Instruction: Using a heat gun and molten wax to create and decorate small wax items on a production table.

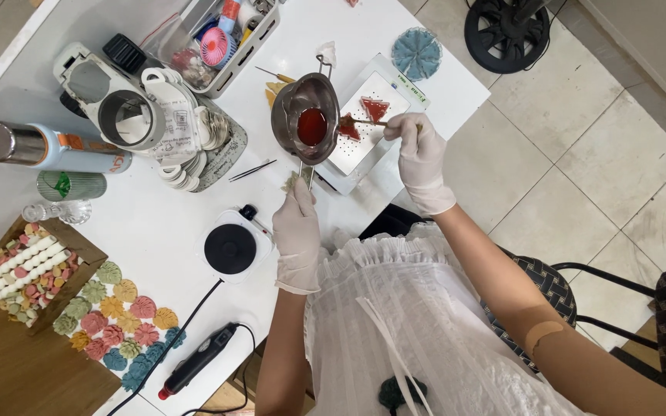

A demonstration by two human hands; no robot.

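Gripping the handle of the small metal pouring pot (307, 115) with gloved left hand (297, 231), fingers closed. Pinching a thin stick (371, 122) beside the pot with right hand (421, 158), tip touching red triangular pieces (364, 115). Risking red liquid spilling over if tilting further.

Pot handle (307, 174) mostly hidden inside the gloved left hand (297, 231). Beside the pot (305, 117), the stick's (371, 122) far end vanishes in the right hand (419, 154). Black fan (507, 23) beyond it cut by the top edge.
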